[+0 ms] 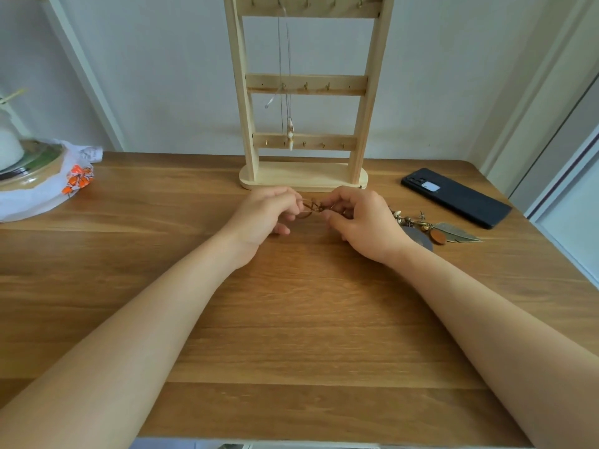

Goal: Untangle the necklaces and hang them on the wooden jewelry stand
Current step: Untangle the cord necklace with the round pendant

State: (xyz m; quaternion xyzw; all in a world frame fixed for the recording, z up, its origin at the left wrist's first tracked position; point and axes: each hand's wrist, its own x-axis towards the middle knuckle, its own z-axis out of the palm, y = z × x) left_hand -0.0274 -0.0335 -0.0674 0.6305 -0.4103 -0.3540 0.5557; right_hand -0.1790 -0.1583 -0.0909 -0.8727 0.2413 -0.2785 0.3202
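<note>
**Q:** What do the two hands have hold of?

**A:** My left hand [265,212] and my right hand [359,222] meet over the table [291,319], just in front of the base of the wooden jewelry stand [304,178]. Both have their fingers curled. Thumb and fingertips of each pinch the knot of brown cord [311,207], which spans the small gap between them.

**Q:** Where is the rest of that necklace?

**A:** Its charms lie on the table just right of my right hand: small beads [406,219], a brown oval tag [440,236], a metal feather [457,234] and a grey disc [421,244] partly behind my wrist. My hand hides how the cord runs from the knot to them.

**Q:** And the stand itself?

**A:** It stands upright at the table's far edge, near the wall. One thin necklace [287,59] hangs from a hook on its top bar. Its pale pendant [289,132] reaches down to the lowest bar.

**Q:** What else is on the table?

**A:** A dark phone [457,196] lies flat right of the stand, beyond the charms. A white plastic bag [48,197] with an orange print sits at the far left.
</note>
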